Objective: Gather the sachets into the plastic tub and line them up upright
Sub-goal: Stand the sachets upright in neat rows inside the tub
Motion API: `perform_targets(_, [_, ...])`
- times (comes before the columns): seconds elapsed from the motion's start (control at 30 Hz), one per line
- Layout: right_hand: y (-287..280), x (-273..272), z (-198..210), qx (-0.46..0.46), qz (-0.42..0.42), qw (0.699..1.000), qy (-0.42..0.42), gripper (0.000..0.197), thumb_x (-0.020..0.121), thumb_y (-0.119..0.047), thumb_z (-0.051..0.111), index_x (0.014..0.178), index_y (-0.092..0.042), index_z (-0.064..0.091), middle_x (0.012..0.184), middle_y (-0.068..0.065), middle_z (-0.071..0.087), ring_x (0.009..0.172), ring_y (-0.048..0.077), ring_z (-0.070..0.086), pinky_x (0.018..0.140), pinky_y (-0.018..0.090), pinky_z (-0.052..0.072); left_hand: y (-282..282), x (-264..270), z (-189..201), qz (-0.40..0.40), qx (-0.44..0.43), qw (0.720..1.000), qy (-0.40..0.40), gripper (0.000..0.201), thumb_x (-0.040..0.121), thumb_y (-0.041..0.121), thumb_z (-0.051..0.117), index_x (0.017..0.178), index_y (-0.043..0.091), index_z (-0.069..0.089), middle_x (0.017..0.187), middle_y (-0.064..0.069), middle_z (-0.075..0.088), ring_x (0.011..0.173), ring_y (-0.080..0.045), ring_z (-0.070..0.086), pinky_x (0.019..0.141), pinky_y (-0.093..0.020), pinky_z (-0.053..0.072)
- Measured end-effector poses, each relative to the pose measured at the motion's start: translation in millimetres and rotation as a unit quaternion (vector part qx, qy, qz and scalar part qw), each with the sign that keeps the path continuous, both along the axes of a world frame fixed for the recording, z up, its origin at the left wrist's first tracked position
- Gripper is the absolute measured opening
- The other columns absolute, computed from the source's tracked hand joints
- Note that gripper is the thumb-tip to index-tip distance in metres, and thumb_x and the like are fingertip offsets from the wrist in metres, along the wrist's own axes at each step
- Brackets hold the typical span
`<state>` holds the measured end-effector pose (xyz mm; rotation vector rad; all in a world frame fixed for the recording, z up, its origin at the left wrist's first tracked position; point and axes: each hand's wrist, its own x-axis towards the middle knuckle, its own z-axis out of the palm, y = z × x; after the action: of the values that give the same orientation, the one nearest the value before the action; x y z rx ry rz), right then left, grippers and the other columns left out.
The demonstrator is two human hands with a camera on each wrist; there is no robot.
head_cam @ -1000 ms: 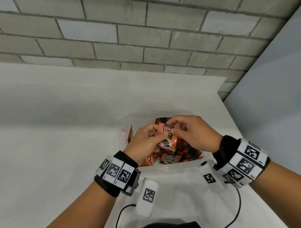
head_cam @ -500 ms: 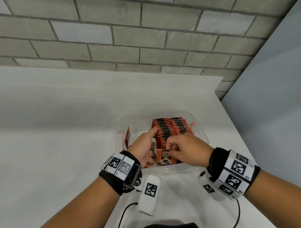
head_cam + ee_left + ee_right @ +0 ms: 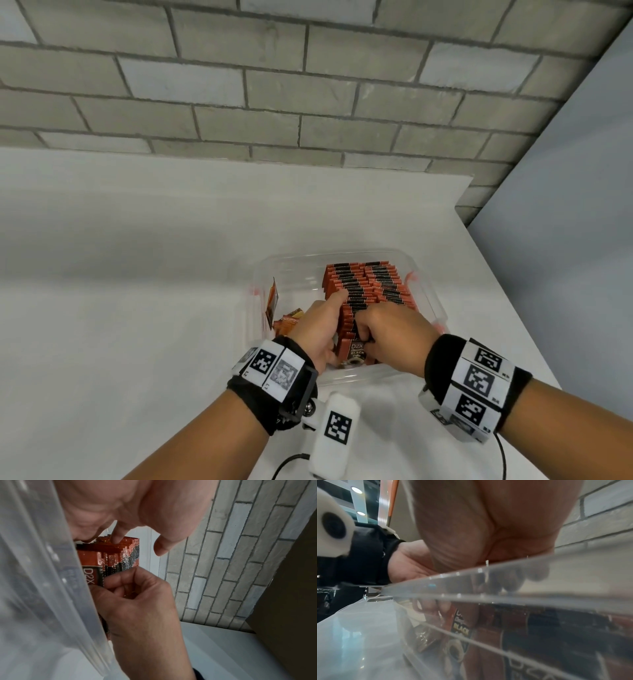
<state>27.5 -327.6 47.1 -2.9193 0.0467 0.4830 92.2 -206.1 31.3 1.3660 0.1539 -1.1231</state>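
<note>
Standing on a white table (image 3: 137, 274), the clear plastic tub (image 3: 432, 301) holds two rows of red-and-black sachets (image 3: 373, 284) set upright on edge, filling the side of the tub nearer the grey panel (image 3: 565, 205). Both hands are inside the tub at its near end.

Curled together, the fingers (image 3: 118, 582) of the right hand (image 3: 390, 332) pinch the top edge of the front sachet (image 3: 352, 354) of the row, the one whose face reads "D2X" and "BLACK". That sachet stands upright just behind the tub's near wall, pressed against the row.

The left hand (image 3: 318, 329) lies along the open side of the same row; its forefinger (image 3: 337, 297) stretches over the sachets' top edges, and in the left wrist view one fingertip (image 3: 116, 539) touches those edges while the thumb (image 3: 164, 545) hangs free of them. It grips nothing that can be seen.

Loose sachets (image 3: 289, 318) lie flat on the tub's floor on the far side of the left hand from the rows, and one orange sachet (image 3: 273, 301) leans on edge against the tub's wall there.

A brick wall (image 3: 274, 85) rises behind the table.
</note>
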Motion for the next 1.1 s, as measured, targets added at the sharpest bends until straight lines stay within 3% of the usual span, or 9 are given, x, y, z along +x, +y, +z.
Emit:
perform_targets(0.2, [-2,-3,-5,0.015,0.000,1.000,-0.005,0.010,0.084,-0.012,0.059,0.086,-0.021,0.059,0.084,-0.007,0.058,0.076,0.012,0.053,0.056,0.018,0.032,-2,3,-2,0.026,-0.034,0.998,0.054,0.032,0.099,0.047,0.041,0.100,0.021,0.061,0.083,-0.006,0.066,0.095,-0.028,0.064,0.097,-0.054,0.045])
perform_targets(0.27, [-4,-3,-5,0.040,-0.011,0.999,0.003,0.010,0.083,-0.012,0.061,0.084,-0.022,0.058,0.080,-0.011,0.055,0.075,0.010,0.053,0.055,0.014,0.031,-3,3,0,0.027,-0.032,0.997,0.065,0.031,0.099,0.046,0.042,0.099,0.020,0.059,0.088,-0.007,0.064,0.098,-0.031,0.062,0.100,-0.057,0.042])
perform_targets(0.4, [-6,-3,-4,0.056,-0.019,0.998,0.011,0.012,0.085,-0.011,0.062,0.081,-0.022,0.056,0.073,-0.014,0.050,0.071,0.008,0.051,0.053,0.011,0.029,-5,6,3,0.031,-0.010,0.996,0.081,0.031,0.099,0.046,0.042,0.082,0.022,0.050,0.082,-0.006,0.056,0.103,-0.034,0.058,0.103,-0.057,0.038])
perform_targets(0.53, [-2,-2,-3,0.044,-0.009,0.999,0.011,0.009,0.085,-0.011,0.061,0.083,-0.019,0.058,0.076,-0.010,0.054,0.070,0.009,0.052,0.053,0.011,0.029,-9,8,1,0.017,-0.001,0.996,0.088,0.029,0.098,0.049,0.042,0.083,0.024,0.048,0.086,-0.007,0.055,0.116,-0.039,0.054,0.105,-0.061,0.034])
perform_targets(0.87, [-5,-1,-6,0.046,-0.028,0.998,0.019,0.025,0.084,-0.011,0.064,0.071,-0.025,0.048,0.072,-0.011,0.052,0.067,0.009,0.052,0.054,0.013,0.031,-10,6,2,0.013,-0.003,0.997,0.080,0.027,0.099,0.044,0.042,0.091,0.022,0.055,0.088,-0.007,0.059,0.093,-0.029,0.060,0.102,-0.058,0.039])
perform_targets(0.93, [-5,-1,-7,0.043,-0.029,0.998,0.020,0.026,0.084,-0.011,0.064,0.070,-0.025,0.046,0.072,-0.011,0.052,0.068,0.010,0.052,0.053,0.013,0.030,-11,6,3,0.017,0.000,0.997,0.079,0.027,0.099,0.044,0.042,0.088,0.022,0.053,0.085,-0.005,0.055,0.098,-0.030,0.058,0.103,-0.057,0.038])
perform_targets(1.1, [-3,-1,-6,0.036,-0.026,0.999,0.019,0.020,0.085,-0.011,0.062,0.074,-0.022,0.050,0.076,-0.006,0.056,0.069,0.012,0.054,0.054,0.015,0.032,-11,4,10,0.005,0.034,0.997,0.075,0.029,0.097,0.044,0.046,0.079,0.021,0.049,0.078,-0.005,0.051,0.081,-0.024,0.058,0.096,-0.049,0.046])
